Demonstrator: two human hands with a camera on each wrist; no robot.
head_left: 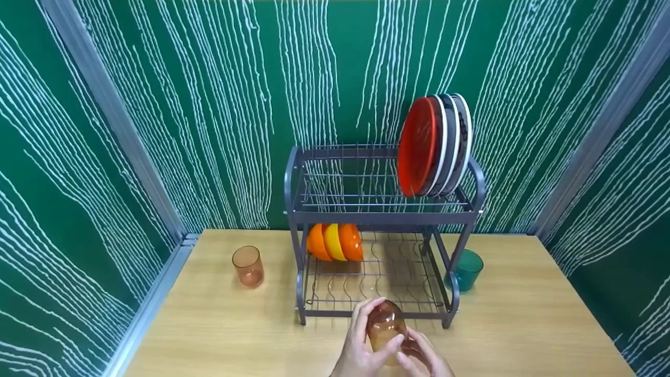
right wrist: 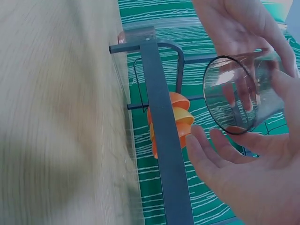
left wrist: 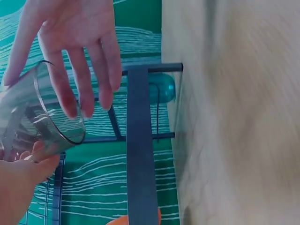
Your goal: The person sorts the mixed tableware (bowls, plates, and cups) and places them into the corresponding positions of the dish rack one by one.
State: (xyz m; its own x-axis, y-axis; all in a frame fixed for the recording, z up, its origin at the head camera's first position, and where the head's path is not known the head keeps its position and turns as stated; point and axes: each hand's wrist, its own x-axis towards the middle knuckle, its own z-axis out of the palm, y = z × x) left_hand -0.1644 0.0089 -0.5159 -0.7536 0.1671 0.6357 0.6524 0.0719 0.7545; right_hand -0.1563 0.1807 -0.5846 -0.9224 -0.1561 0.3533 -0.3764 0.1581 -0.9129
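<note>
Just in front of the rack, both hands have a see-through brown cup (head_left: 386, 327) between them, tilted with its rim toward the table. My left hand (head_left: 361, 343) grips it from the left, thumb across the near side and fingers round the far side. From the right, my right hand (head_left: 426, 356) holds it lower down, near the rim, between thumb and fingers. In the right wrist view the right hand (right wrist: 248, 173) has its long fingers stretched beside the rim. Through the clear cup wall (right wrist: 234, 93) show fingers of the left hand (right wrist: 248, 28).
A grey two-tier dish rack (head_left: 384, 215) stands behind the hands. Upright plates, the leftmost a red plate (head_left: 417, 149), fill its upper right. Orange and yellow bowls (head_left: 335, 242) lean on the lower left. A pink cup (head_left: 248, 267) stands left, a green cup (head_left: 467, 269) right.
</note>
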